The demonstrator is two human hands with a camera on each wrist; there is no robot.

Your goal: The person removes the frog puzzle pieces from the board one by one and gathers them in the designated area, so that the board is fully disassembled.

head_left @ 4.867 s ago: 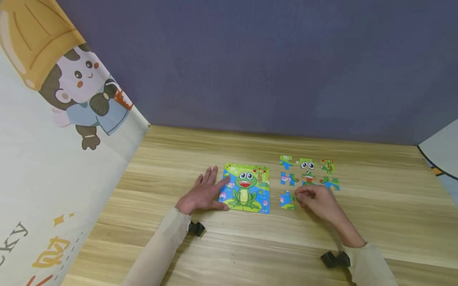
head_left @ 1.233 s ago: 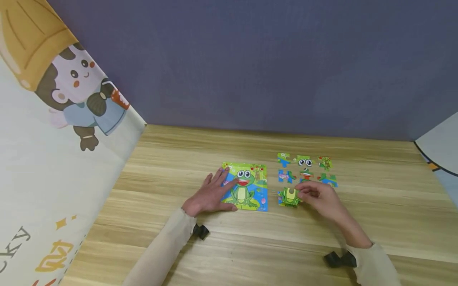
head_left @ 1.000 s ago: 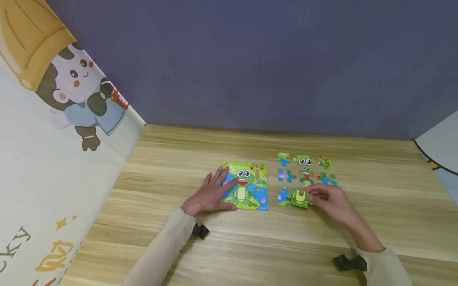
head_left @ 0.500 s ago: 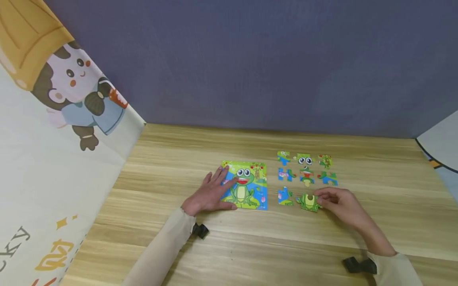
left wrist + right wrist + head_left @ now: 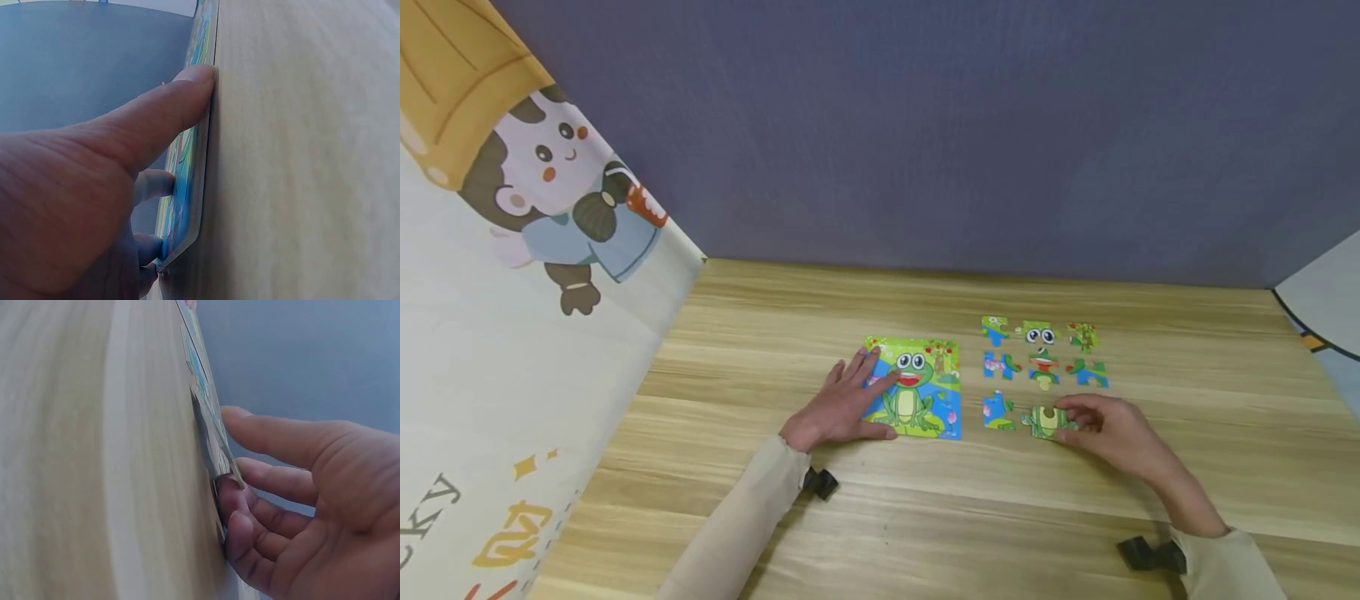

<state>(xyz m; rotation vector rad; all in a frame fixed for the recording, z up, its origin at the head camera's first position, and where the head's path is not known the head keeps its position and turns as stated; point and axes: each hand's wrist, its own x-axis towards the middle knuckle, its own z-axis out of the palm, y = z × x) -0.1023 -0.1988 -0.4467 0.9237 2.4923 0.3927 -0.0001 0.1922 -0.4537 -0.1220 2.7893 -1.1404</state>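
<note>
Fingers spread, my left hand (image 5: 838,408) rests on the left part of a square frog picture board (image 5: 936,400). In the left wrist view its thumb (image 5: 181,100) lies along the board's edge. Beside the board, my right hand (image 5: 1112,429) pinches a jigsaw piece (image 5: 1043,421) showing the frog's belly and legs. The right wrist view has this piece tilted, its near edge raised off the table, fingers under that edge and thumb on top. Just left of it lies a blue corner piece (image 5: 996,412).
Several loose jigsaw pieces lie in two rows behind the right hand, among them an eyes piece (image 5: 1039,334), a mouth piece (image 5: 1043,367) and a tree piece (image 5: 1082,337). A dark panel (image 5: 970,142) closes the table's back; a printed white sheet (image 5: 625,333) stands left.
The right hand has carried the belly piece rightward, off the blue corner piece, and brought it down beside it. Its thumb now shows over the piece's near right side. The left hand stays on the board.
</note>
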